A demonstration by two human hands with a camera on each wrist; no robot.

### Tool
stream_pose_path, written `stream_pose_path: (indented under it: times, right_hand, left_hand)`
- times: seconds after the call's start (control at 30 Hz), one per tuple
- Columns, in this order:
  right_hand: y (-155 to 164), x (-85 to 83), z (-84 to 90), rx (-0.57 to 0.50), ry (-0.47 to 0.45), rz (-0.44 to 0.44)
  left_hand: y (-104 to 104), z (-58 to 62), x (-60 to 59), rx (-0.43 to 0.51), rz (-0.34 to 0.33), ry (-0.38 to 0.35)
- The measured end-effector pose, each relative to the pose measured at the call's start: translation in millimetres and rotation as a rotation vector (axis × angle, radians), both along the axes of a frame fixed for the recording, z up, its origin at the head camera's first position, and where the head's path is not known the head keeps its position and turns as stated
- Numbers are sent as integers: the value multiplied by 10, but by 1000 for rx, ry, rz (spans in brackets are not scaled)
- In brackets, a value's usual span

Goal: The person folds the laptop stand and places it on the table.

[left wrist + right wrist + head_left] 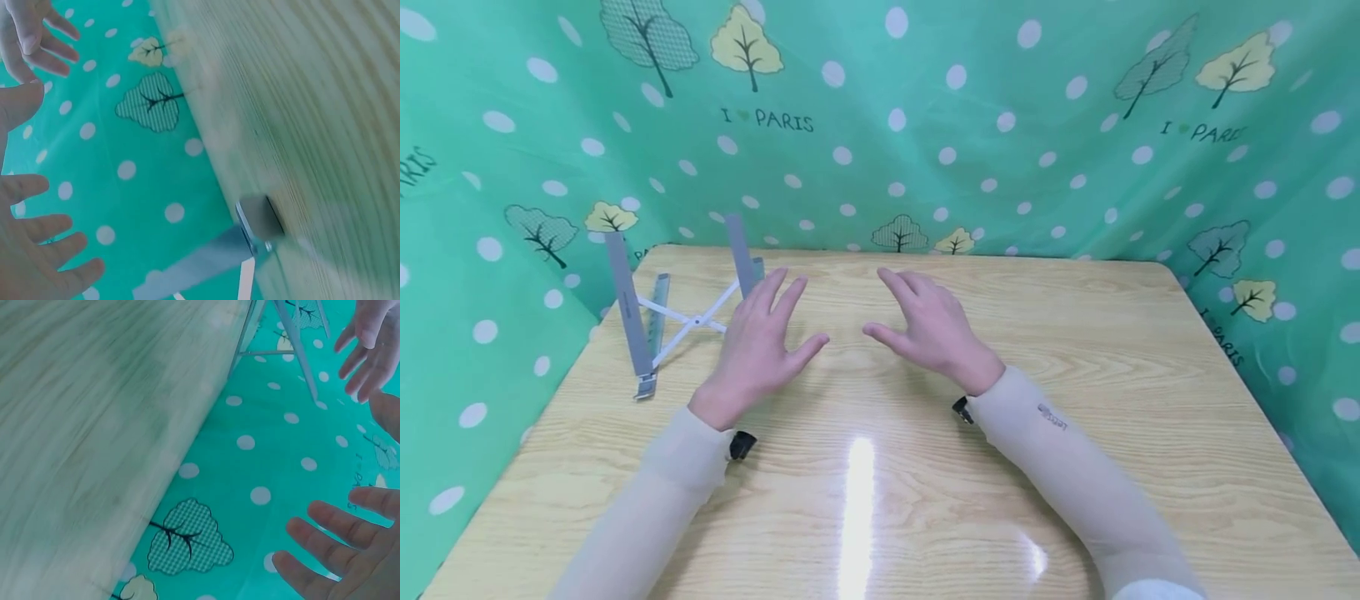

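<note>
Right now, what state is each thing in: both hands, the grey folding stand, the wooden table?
Left hand: open, fingers spread, holding nothing, just right of the stand.
Right hand: open, fingers spread, holding nothing, apart from the left hand.
Grey metal folding stand with white crossed struts: unfolded, standing on the table's far left corner, untouched.
Light wooden table: glossy, with a glare streak near the front.

Long pale beige sleeves cover both arms, small black devices strapped under each wrist.
</note>
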State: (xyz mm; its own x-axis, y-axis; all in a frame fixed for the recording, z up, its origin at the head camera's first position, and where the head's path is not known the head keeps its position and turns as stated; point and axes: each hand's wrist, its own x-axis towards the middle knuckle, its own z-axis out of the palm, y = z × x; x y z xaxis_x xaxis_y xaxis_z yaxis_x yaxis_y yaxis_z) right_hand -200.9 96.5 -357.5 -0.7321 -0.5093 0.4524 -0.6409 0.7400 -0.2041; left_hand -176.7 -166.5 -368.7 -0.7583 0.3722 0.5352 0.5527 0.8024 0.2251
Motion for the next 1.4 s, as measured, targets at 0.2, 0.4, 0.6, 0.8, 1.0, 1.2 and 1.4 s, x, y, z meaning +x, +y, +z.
stream_pose_path:
  times: [0.2,0.4,0.6,0.8,1.0,1.2,1.4]
  right_hand:
    - [-150,-44,10,1,-48,12]
    - [-344,-87,26,-3,-92,30]
    - [-478,-146,33,-10,-106,51]
    - [-605,-176,37,-4,-151,50]
    - [-742,-218,54,33,-206,38]
    - [-874,-288,45,45,-237,25]
    - [-1001,-347,54,49,-264,31]
  left_hand:
    - [-183,9,6,15,24,6]
    - [-417,69,43,38,66,-20]
    - [-596,130,66,53,114,-49]
    - [-791,113,109,48,165,-78]
    - [-970,101,136,62,198,-97]
    - [-1160,122,120,88,246,-117]
    - [-1356,112,99,136,265,-78]
